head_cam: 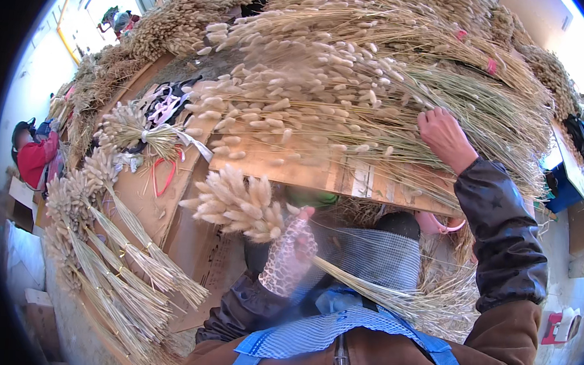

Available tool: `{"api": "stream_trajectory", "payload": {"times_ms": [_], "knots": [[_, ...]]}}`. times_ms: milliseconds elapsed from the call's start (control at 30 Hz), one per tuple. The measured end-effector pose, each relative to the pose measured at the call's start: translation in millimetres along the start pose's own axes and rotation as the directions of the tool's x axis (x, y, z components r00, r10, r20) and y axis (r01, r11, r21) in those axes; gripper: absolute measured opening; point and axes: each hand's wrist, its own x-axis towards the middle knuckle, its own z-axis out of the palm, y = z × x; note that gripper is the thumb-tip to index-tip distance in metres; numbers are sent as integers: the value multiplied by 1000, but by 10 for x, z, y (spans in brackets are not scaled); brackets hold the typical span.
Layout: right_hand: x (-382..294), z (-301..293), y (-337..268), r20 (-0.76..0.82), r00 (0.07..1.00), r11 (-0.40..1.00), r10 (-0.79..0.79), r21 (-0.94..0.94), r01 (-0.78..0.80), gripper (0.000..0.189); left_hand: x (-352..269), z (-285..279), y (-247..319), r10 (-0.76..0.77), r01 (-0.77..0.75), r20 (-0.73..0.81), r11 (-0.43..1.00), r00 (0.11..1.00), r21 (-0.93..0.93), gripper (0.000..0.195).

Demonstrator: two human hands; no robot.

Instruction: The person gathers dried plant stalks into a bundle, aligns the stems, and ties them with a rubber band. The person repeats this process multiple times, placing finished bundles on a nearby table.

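My left hand (290, 254), in a patterned fingerless glove, is closed around a bunch of dried bunny-tail grass (241, 204). Its fluffy heads point left, and the stems (371, 286) trail right across my lap. My bare right hand (445, 138) rests at the stems of a broad heap of loose bunny-tail grass (299, 90) on the table. Its fingers are bent down onto the stalks; whether they pinch one is hard to see. One single head sticks up by my left thumb.
Tied bunches (126, 267) lie on cardboard at left, near a ribbon-bound bundle (142, 129) and a red loop of ribbon (161, 177). The cardboard table edge (283, 169) runs before my knees. A pink basket (438, 224) stands below. A person in red (36, 157) is at far left.
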Motion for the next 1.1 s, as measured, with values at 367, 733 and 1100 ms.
{"api": "stream_trajectory", "payload": {"times_ms": [367,733,1100], "knots": [[-304,-666,-175,-117,991,975,62,220,-35,31,73,-67,5,-6,6,81,1000,997,1,25],[-190,-143,-388,-161,978,967,136,235,-96,23,-49,-43,26,19,-28,220,999,975,37,32],[-724,-729,-1706,-113,991,456,-72,880,134,17,-59,-24,7,43,-57,179,996,983,69,32]]}}
